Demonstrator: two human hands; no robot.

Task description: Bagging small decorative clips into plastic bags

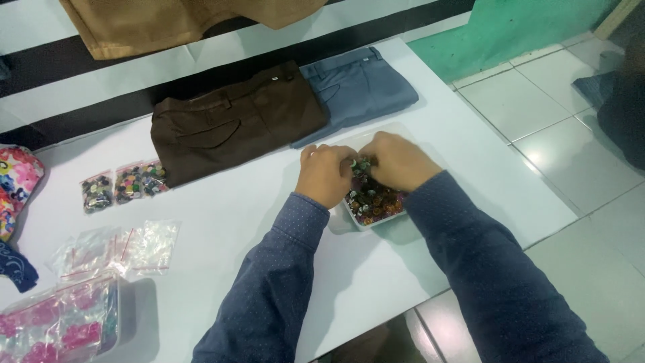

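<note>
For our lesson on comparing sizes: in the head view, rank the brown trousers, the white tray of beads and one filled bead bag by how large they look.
1. brown trousers
2. white tray of beads, partly hidden by both hands
3. filled bead bag

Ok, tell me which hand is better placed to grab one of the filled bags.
Left, probably. The left hand sits on the side of the tray toward the filled bags; the right hand would have to cross over it.
</note>
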